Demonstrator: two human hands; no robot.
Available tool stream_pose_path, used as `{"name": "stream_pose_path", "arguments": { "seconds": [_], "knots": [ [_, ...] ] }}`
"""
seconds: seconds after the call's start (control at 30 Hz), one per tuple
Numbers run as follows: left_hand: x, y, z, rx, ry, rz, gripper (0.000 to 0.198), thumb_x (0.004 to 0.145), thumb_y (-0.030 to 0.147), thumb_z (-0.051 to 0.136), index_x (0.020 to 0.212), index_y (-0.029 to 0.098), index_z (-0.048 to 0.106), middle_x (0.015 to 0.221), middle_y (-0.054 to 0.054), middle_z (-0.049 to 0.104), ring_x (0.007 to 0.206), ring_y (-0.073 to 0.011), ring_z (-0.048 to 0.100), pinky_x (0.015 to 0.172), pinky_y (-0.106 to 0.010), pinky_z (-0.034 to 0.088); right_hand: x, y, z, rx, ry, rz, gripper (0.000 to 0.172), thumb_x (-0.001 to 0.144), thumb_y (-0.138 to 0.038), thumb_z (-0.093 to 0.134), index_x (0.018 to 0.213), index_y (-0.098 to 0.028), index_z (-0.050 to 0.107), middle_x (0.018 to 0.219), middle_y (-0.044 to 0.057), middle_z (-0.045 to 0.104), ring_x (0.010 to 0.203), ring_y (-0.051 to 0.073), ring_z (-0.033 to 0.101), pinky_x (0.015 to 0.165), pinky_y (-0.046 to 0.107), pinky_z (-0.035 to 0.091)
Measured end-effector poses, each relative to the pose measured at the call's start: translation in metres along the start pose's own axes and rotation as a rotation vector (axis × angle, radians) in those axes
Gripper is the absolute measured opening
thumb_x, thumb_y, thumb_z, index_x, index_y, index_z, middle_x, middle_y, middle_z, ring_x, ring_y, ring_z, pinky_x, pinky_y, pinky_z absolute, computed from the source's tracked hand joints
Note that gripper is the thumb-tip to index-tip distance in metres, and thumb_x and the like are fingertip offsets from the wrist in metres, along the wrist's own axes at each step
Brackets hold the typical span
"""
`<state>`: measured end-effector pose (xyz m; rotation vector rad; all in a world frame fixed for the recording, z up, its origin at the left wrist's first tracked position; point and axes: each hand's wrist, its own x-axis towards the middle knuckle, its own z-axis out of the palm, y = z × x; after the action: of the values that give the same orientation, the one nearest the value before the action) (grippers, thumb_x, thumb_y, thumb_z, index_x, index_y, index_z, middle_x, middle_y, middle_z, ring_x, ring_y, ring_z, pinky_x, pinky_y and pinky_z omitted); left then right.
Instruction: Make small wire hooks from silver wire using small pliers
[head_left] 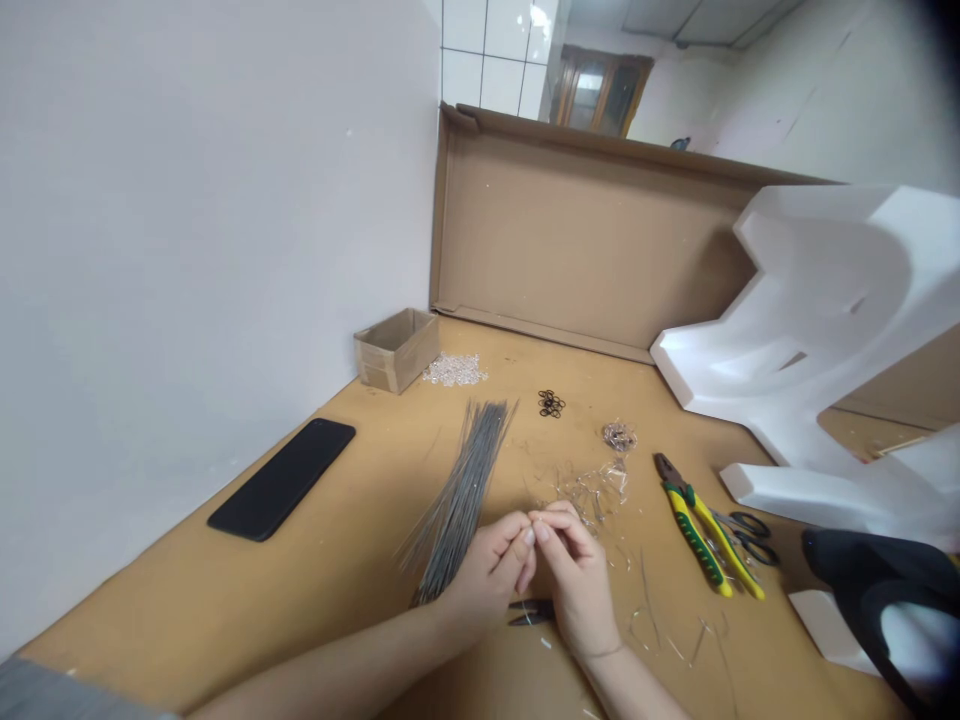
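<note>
My left hand point(489, 568) and my right hand point(579, 572) meet over the table, thumbs and forefingers pinched tip to tip. What they pinch is too small to make out; a faint thin strand shows near the fingertips. Just left of my left hand lies a bundle of straight grey wires point(471, 485). Behind my right hand is a loose heap of bent wire pieces point(596, 492). A dark pointed tool point(529, 612) lies beneath my hands, partly hidden by my right wrist.
A phone point(285, 478) lies at left, near a small cardboard box point(397, 350) and clear beads point(456, 369). Black rings point(551, 403) and a wire coil point(619, 435) lie farther back. At right are yellow-green pliers point(701, 535), scissors point(750, 535) and white foam point(825, 290).
</note>
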<state>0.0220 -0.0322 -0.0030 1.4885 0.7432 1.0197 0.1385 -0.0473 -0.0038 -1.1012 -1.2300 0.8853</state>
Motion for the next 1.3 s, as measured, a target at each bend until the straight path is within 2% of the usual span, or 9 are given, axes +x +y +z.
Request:
{"name": "stream_pose_path", "arguments": {
  "seconds": [0.3, 0.47, 0.63, 0.83, 1.0, 1.3],
  "knots": [
    [0.001, -0.002, 0.001, -0.072, -0.046, -0.078, 0.035, 0.088, 0.041, 0.035, 0.062, 0.017, 0.039, 0.043, 0.007, 0.037, 0.041, -0.0066, 0.033, 0.048, -0.019, 0.03, -0.003, -0.001, 0.002, 0.045, 0.063, 0.086, 0.015, 0.08, -0.032, 0.057, 0.072, -0.019, 0.06, 0.07, -0.001, 0.053, 0.069, 0.014, 0.049, 0.067, 0.025, 0.039],
    [0.002, -0.005, 0.001, -0.066, -0.044, -0.082, 0.034, 0.087, 0.043, 0.036, 0.068, 0.016, 0.044, 0.044, 0.007, 0.037, 0.041, -0.0061, 0.031, 0.046, -0.019, 0.029, -0.003, -0.001, 0.003, 0.236, 0.043, 0.236, 0.018, 0.076, -0.036, 0.06, 0.071, -0.019, 0.058, 0.063, -0.001, 0.051, 0.061, 0.014, 0.047, 0.061, 0.025, 0.039],
    [0.002, -0.007, 0.0, -0.062, -0.051, -0.094, 0.033, 0.086, 0.043, 0.037, 0.074, 0.015, 0.049, 0.043, 0.008, 0.037, 0.039, -0.0061, 0.03, 0.045, -0.019, 0.028, 0.0, -0.006, 0.005, 0.447, 0.023, 0.338, 0.024, 0.074, -0.035, 0.063, 0.061, -0.019, 0.052, 0.059, -0.003, 0.047, 0.058, 0.012, 0.045, 0.061, 0.024, 0.039],
    [0.005, -0.007, -0.001, -0.115, -0.046, -0.124, 0.031, 0.086, 0.041, 0.038, 0.073, 0.015, 0.049, 0.041, 0.008, 0.037, 0.038, -0.0056, 0.029, 0.043, -0.018, 0.026, 0.002, -0.003, 0.001, 0.372, 0.007, 0.332, 0.02, 0.074, -0.034, 0.063, 0.065, -0.018, 0.058, 0.062, -0.002, 0.05, 0.063, 0.013, 0.047, 0.062, 0.024, 0.04],
    [0.005, -0.008, -0.002, -0.146, -0.041, -0.151, 0.031, 0.085, 0.042, 0.039, 0.074, 0.015, 0.049, 0.04, 0.009, 0.038, 0.037, -0.0054, 0.028, 0.042, -0.018, 0.026, 0.004, -0.004, 0.0, 0.433, 0.001, 0.369, 0.018, 0.074, -0.035, 0.063, 0.073, -0.017, 0.066, 0.063, 0.0, 0.055, 0.066, 0.014, 0.05, 0.066, 0.025, 0.042],
    [0.005, -0.003, -0.004, -0.139, -0.058, -0.151, 0.031, 0.084, 0.041, 0.041, 0.071, 0.014, 0.05, 0.039, 0.008, 0.038, 0.036, -0.0051, 0.028, 0.041, -0.018, 0.026, 0.007, -0.002, -0.001, 0.565, 0.013, 0.484, 0.016, 0.07, -0.032, 0.067, 0.073, -0.017, 0.069, 0.058, 0.001, 0.057, 0.056, 0.013, 0.05, 0.056, 0.024, 0.043]
  ]
}}
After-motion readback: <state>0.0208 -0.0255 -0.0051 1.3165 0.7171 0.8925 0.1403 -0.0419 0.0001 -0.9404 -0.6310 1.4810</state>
